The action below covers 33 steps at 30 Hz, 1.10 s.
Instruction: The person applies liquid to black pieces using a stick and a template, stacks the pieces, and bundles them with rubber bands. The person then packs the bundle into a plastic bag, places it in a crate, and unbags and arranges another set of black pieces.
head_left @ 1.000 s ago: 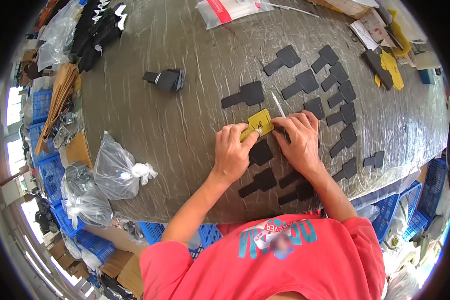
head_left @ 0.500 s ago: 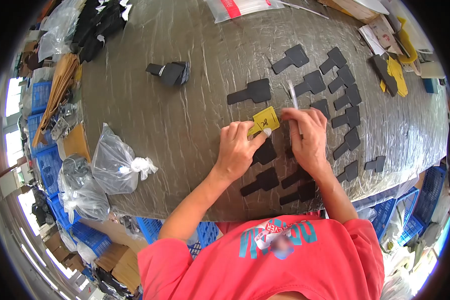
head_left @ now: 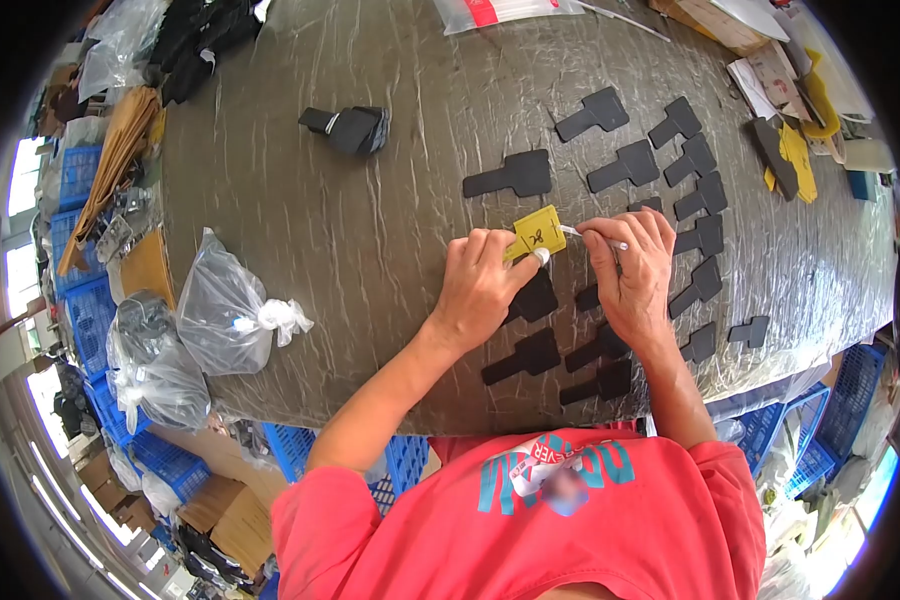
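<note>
My left hand (head_left: 479, 286) holds a yellow template (head_left: 540, 232) with a handwritten mark on it, fingers and thumb pressing its lower left part. The thumb has a white covering at its tip. Whatever lies beneath the template is hidden. My right hand (head_left: 634, 275) grips a slim white pen (head_left: 608, 241), its tip at the template's right edge. Around both hands lie flat black paddle-shaped pieces, such as one left of the pen hand's wrist (head_left: 598, 347), one below my left hand (head_left: 526, 356) and one above the template (head_left: 511, 175).
A banded bundle of black pieces (head_left: 348, 129) lies at the upper left. Knotted clear plastic bags (head_left: 232, 318) sit at the table's left edge. More black pieces (head_left: 698, 195) line the right side. Yellow and black scraps (head_left: 792, 165) and papers lie at the far right.
My right hand has turned the pen from pointing up to lying sideways, bringing its tip to the yellow template's right edge. The left hand keeps its hold; the whole view has shifted slightly.
</note>
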Available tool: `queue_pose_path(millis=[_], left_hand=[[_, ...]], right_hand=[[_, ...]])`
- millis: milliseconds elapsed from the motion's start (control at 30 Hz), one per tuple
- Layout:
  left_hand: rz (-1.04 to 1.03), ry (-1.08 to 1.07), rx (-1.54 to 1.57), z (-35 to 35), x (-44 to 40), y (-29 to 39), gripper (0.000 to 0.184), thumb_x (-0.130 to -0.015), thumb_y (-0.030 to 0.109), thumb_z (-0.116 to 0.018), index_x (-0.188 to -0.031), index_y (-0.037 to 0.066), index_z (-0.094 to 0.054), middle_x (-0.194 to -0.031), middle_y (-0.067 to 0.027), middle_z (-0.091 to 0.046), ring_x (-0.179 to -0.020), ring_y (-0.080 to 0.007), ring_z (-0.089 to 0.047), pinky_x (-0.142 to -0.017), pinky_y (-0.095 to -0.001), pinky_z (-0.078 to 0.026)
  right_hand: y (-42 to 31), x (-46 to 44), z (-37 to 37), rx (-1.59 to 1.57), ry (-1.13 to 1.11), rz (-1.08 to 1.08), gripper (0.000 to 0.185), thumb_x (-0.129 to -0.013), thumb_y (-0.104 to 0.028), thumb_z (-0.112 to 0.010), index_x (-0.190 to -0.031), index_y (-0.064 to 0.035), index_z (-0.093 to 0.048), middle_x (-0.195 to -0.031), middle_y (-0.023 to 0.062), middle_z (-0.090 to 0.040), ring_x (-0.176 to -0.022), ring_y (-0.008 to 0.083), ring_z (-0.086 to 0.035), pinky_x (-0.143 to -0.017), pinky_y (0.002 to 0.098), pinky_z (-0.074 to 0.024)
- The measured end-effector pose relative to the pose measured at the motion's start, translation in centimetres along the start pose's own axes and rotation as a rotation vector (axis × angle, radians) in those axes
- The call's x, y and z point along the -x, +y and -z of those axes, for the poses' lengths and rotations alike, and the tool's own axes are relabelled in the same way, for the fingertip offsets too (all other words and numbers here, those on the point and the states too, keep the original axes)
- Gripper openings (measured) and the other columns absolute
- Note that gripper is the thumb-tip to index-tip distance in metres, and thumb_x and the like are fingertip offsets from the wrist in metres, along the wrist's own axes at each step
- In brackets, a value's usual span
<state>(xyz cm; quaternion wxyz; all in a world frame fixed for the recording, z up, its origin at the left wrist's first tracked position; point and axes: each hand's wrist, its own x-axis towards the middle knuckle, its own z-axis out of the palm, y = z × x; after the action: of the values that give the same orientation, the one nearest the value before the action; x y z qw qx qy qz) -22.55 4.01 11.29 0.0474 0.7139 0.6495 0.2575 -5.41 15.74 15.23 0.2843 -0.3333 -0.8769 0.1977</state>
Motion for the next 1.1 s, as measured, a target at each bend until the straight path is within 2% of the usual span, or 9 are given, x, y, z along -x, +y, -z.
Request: queue_pose_path(millis=[300,500,600,1100], left_hand=[[0.001,-0.001,-0.006,-0.1,0.0,0.0,0.032,-0.082,0.005,-0.059,-0.109,0.018,-0.071,-0.104,-0.0063,-0.056,-0.094,-0.0242,-0.053,-0.076,-0.037,-0.039],[0.005,0.008,-0.011,-0.2,0.1,0.1,0.03,-0.082,0.005,-0.059,-0.107,0.018,-0.07,-0.104,-0.0066,-0.056,-0.095,-0.0241,-0.053,-0.077,-0.0371,-0.039],[0.013,0.008,-0.013,-0.2,0.1,0.1,0.029,-0.082,0.005,-0.06,-0.106,0.018,-0.07,-0.104,-0.006,-0.056,-0.096,-0.0242,-0.053,-0.078,-0.0371,-0.039],[0.006,0.035,0.008,-0.4,0.2,-0.1,0.026,-0.08,0.006,-0.063,-0.103,0.017,-0.07,-0.105,-0.0043,-0.057,-0.096,-0.0238,-0.053,-0.078,-0.0374,-0.039]], right_hand=[[-0.6,0.0,0.0,0.04,0.011,0.021,0.005,-0.09,-0.01,-0.063,-0.094,-0.0094,-0.066,-0.085,0.004,-0.063,-0.084,0.0246,-0.059,-0.093,0.041,-0.0383],[-0.5,0.1,0.8,0.066,-0.056,0.028,0.005,-0.085,-0.009,-0.067,-0.089,-0.009,-0.065,-0.082,0.0028,-0.064,-0.081,0.0237,-0.058,-0.094,0.0419,-0.0384],[-0.7,-0.3,0.5,-0.02,-0.024,0.082,0.006,-0.083,-0.009,-0.068,-0.089,-0.0085,-0.065,-0.08,0.0031,-0.063,-0.08,0.0237,-0.059,-0.094,0.0423,-0.0385],[-1.7,-0.6,-0.7,-0.045,-0.099,0.102,0.005,-0.083,-0.01,-0.068,-0.088,-0.0097,-0.067,-0.078,0.0042,-0.063,-0.081,0.0242,-0.06,-0.096,0.044,-0.0385]])
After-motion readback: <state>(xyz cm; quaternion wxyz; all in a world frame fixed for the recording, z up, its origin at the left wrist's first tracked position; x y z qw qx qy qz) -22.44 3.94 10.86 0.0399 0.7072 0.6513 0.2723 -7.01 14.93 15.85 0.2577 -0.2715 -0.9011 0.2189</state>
